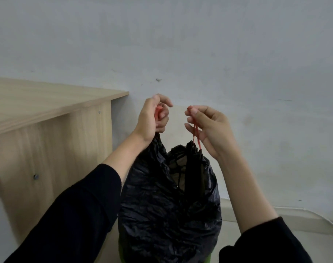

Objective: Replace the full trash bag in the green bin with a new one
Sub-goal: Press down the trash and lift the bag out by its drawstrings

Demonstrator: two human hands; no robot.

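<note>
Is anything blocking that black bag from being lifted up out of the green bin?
Nothing visible does. Both hands, left and right, hold the red drawstrings above the black bag, with open space overhead. The wooden desk stands off to the left.

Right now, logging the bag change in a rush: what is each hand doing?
Left hand: closed on one red drawstring of the black trash bag.
Right hand: fingers pinching the other red drawstring.

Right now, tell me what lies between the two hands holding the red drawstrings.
Nothing lies there. In the head view the left hand and right hand are apart, with only bare wall behind the gap; the black bag hangs below.
</note>
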